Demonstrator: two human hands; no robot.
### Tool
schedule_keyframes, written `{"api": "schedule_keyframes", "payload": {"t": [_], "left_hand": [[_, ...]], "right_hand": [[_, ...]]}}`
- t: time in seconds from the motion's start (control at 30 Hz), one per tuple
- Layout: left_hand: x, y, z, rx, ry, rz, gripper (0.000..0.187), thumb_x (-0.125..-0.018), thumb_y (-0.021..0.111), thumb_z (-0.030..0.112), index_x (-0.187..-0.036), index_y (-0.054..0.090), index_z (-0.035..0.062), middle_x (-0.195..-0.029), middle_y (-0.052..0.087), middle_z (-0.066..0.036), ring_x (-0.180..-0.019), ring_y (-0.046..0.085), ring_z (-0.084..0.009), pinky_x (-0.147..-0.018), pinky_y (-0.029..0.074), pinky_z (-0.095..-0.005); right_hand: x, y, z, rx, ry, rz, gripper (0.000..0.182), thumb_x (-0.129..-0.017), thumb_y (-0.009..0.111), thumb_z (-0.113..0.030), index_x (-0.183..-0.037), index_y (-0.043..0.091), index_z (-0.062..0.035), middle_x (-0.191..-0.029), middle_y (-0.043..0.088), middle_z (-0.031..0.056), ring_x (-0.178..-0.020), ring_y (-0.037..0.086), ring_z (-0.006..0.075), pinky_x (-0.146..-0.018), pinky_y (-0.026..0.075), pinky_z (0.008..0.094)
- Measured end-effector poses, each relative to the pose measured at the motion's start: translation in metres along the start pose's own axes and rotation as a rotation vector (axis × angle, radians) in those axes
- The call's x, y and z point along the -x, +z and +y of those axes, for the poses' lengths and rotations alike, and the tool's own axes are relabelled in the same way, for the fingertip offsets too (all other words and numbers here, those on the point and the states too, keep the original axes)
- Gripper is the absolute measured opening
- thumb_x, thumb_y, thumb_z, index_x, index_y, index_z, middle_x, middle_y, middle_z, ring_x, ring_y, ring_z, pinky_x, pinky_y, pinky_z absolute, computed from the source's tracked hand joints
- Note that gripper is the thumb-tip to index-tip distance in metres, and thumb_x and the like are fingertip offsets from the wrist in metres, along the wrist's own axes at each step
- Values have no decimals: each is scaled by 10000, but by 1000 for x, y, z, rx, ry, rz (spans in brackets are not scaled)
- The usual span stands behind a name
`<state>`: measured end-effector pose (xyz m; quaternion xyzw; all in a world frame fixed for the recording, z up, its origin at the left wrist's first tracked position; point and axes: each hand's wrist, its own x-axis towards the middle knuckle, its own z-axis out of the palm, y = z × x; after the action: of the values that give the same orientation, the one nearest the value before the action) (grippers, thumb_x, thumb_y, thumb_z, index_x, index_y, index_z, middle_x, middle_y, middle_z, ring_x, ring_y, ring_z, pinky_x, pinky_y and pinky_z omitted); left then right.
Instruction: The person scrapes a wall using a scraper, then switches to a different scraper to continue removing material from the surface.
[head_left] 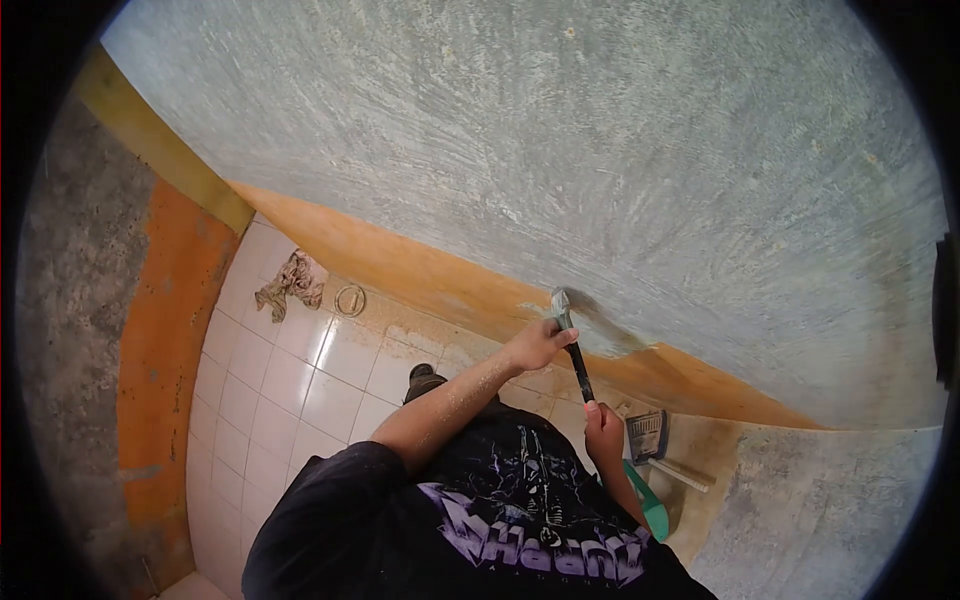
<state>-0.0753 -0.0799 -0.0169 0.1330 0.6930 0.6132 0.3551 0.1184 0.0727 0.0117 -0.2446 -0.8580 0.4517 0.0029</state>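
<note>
Both hands are closed around a scraper (580, 372) with a long black handle and a greyish head. My left hand (540, 345) wraps the handle close to the head, its forearm speckled with pale dust. Lower down, my right hand (603, 428) grips the handle's end. The head meets the wall (480, 150) around the lower border of its grey, streaky area, where an orange band (400, 255) runs beneath. A shadow beside the head partly blurs where the edge touches.
Crumpled rags (295, 283) and a coiled ring (350, 300) lie on white floor tiles (335, 395), with dust along the wall's foot. To the right are a dark tray (648, 434), a white-handled tool (685, 477) and a green object (652, 505). An orange-and-grey wall (165, 370) stands left.
</note>
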Motion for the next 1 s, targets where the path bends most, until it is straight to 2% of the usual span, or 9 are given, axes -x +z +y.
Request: {"api": "schedule_keyframes", "payload": {"t": [0.3, 0.4, 0.6, 1.0], "left_hand": [[15, -43, 1, 67, -25, 41, 439, -988, 563, 371, -1097, 629, -49, -1003, 664, -123, -968, 600, -189, -879, 474, -339], [17, -58, -8, 80, 17, 54, 437, -987, 564, 374, -1090, 637, -44, -1004, 664, -120, -965, 597, -184, -884, 473, -337], [25, -70, 0, 55, 24, 56, 440, -984, 570, 383, -1075, 648, -40, -963, 668, -106, -927, 597, -176, -858, 471, -328], [34, -110, 2, 38, 9, 1, 416, -989, 561, 363, -1069, 650, -35, -965, 667, -102, -926, 599, -179, -856, 478, -328]], "right_hand": [[-16, 26, -23, 70, -36, -30, 449, -983, 543, -340, -681, 499, -11, -560, 389, 77, -548, 384, 150, -524, 346, 352], [-17, 40, -31, 102, -76, -14, 442, -968, 565, -362, -712, 557, -2, -552, 486, 149, -504, 477, 228, -518, 388, 378], [-15, 58, -21, 73, -87, -31, 443, -971, 557, -365, -719, 566, 0, -564, 505, 168, -506, 501, 244, -523, 392, 388], [-9, 83, -53, 108, -24, 0, 463, -963, 558, -400, -726, 579, -3, -570, 522, 162, -510, 510, 257, -530, 401, 387]]}}
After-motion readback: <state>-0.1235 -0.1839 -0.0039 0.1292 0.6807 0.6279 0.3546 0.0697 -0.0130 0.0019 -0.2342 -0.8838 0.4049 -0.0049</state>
